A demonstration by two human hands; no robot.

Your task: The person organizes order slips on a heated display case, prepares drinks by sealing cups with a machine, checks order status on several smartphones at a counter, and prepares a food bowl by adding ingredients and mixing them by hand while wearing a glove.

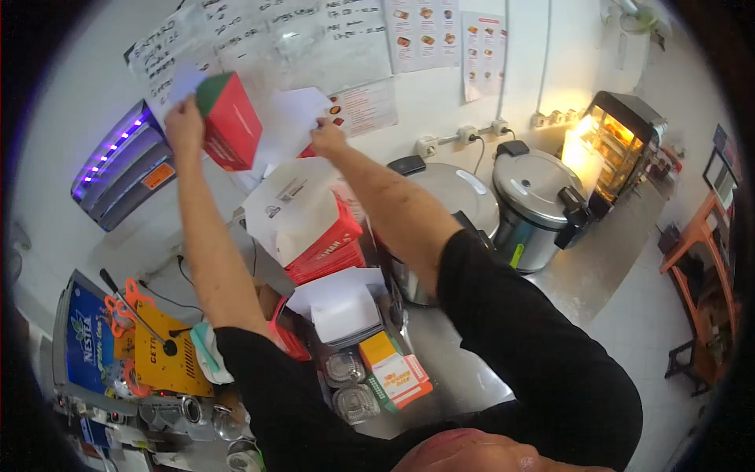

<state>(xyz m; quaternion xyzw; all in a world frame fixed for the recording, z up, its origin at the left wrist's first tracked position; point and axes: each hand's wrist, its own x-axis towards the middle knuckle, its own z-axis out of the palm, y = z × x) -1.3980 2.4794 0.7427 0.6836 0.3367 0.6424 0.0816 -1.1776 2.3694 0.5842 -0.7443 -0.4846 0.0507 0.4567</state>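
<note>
My left hand (185, 125) is raised at the upper left, gripping a red and green cardboard food box (233, 127) by its pale flap. To its right, my right hand (328, 137) pinches the edge of a white paperboard sheet or box flap (298, 115); a bit of red shows just below the fingers. Whether both hands hold parts of one box cannot be told. Beneath them stands a stack of nested red and white cardboard boxes (324, 256). Nearer to me lies a pile of white paperboard trays (345, 315).
Two large steel rice cookers (528, 189) stand to the right on the steel counter (613, 253), before a lit food warmer (616, 141). Clear plastic containers (355, 403) and small printed boxes (398, 377) are close to me. A yellow sealing machine (171, 354) stands at left.
</note>
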